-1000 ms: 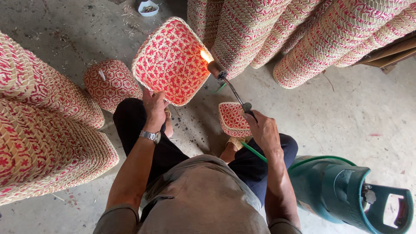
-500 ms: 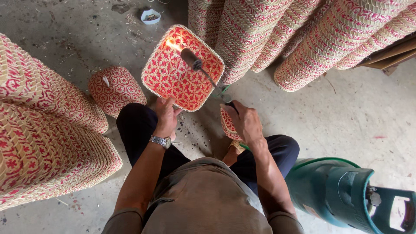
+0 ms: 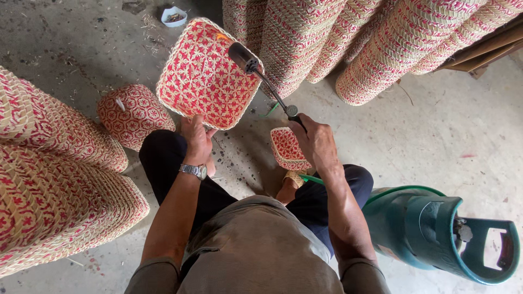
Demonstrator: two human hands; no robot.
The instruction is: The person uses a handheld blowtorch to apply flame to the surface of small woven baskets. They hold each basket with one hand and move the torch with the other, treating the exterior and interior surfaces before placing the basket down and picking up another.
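Left hand (image 3: 197, 140): gripped the near edge of a square woven tray (image 3: 204, 73), fingers closed on its rim, thumb on the patterned face; a metal watch (image 3: 194, 171) sat on the wrist.
Tray: red-and-straw star pattern, held up off the floor, tilted, patterned face toward the camera, above the person's knees.
Right hand (image 3: 317, 142): fingers wrapped tight around the handle of a gas torch (image 3: 261, 79).
Torch: thin metal tube ran up-left from the hand; dark nozzle sat over the tray's upper right corner, a small orange glow just beside it on the weave; whether nozzle touched the tray, could not tell.
Hose (image 3: 311, 178): green, came out under the right hand, ran toward the gas cylinder (image 3: 436, 231).
Cylinder: teal, lying tilted on the floor at the person's right.
Small basket (image 3: 287, 148): same weave, on the floor between the legs, partly hidden by the right hand.
Round basket (image 3: 133, 114): on the floor left of the left knee.
Stacks: woven baskets piled at far left (image 3: 49, 179) and across the top right (image 3: 354, 38).
Small dish (image 3: 174, 15): on the floor (image 3: 436, 125) beyond the tray, contents unclear.
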